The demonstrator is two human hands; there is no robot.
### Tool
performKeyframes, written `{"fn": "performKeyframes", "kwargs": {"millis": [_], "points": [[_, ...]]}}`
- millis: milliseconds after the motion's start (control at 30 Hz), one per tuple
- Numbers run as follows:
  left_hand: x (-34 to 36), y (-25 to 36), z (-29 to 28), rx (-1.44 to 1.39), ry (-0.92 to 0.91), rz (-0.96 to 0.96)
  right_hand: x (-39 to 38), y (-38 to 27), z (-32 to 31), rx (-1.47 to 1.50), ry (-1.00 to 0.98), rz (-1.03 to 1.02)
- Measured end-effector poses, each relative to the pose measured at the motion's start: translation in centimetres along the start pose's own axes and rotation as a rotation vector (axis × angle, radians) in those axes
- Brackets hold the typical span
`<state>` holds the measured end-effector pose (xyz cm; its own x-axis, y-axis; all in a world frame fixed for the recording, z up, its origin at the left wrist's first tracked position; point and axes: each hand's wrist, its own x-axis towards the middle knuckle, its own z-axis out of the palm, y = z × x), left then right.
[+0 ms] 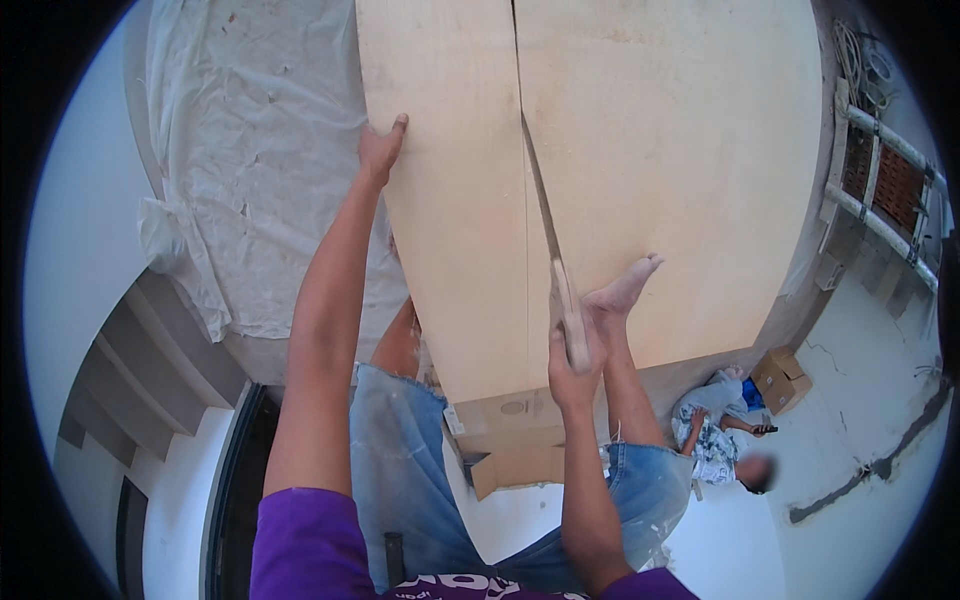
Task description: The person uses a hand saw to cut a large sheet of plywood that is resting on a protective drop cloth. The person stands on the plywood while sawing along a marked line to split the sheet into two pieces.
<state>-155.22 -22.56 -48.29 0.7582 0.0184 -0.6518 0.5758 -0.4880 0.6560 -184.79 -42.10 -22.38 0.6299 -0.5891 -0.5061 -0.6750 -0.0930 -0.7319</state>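
While your right grip (594, 347) squeezes the saw (549, 228) at four o'clock, your left grip (380, 154) pinches the board (640, 170) at eleven o'clock.

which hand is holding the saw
The right hand, wrapped around the saw handle; the left hand holds the board by its left edge, thumb on top.

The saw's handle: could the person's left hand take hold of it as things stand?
Probably not easily: the right hand is closed around the saw's handle, and the left hand is on the left edge of the board.
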Motion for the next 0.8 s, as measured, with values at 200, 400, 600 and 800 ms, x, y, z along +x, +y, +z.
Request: {"fn": "performKeyframes", "kwargs": {"millis": [200,400,600,800], "points": [[1.5,1.1,1.1,-0.013,0.032,0.088,15.2,0.1,6.3,0.142,-0.043,0.198],[-0.3,0.8,0.4,-0.024,0.011,-0.062,1.3,0.9,1.4,-0.004,0.015,0.013],[1.1,-1.1,-0.1,0.085,0.086,0.068,6.8,3.2,4.3,0.026,0.026,0.013],[1.9,-0.7,0.5,0.075,0.009,-0.073,8.6,3.7,5.2,-0.063,0.093,-0.111]]}}
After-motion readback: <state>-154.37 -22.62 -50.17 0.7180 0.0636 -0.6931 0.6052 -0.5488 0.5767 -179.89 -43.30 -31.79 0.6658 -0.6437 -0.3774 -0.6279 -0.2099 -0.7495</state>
